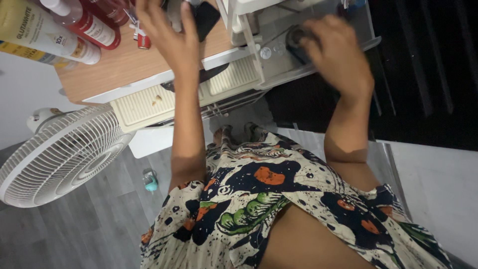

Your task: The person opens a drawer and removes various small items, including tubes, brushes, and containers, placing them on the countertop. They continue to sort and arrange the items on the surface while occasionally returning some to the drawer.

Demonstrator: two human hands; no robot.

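The left hand (pixel 169 37) has its grip closed around a dark phone (pixel 204 19), thumb on one side and fingers behind it, held just above the wooden surface (pixel 124 65). The right hand (pixel 333 55) reaches into an open white drawer (pixel 318 65); its fingers curl over a dark round thing (pixel 298 37) there, but whether the grip is truly clamped on it or only resting on it cannot be told, as the hand hides the contact.

The drawer is already pulled out, and small coins or discs (pixel 271 51) lie on its floor beside the round thing. That thing sits inside the drawer, not lifted clear, so judging by this the fetching is at most begun.

Further out, bottles (pixel 74 27) lie on the far left of the surface, a ribbed cream tray (pixel 149 104) juts out below its edge, and a white fan (pixel 59 154) stands on the grey floor (pixel 89 224). A small teal item (pixel 150 180) lies on the floor near the fan.
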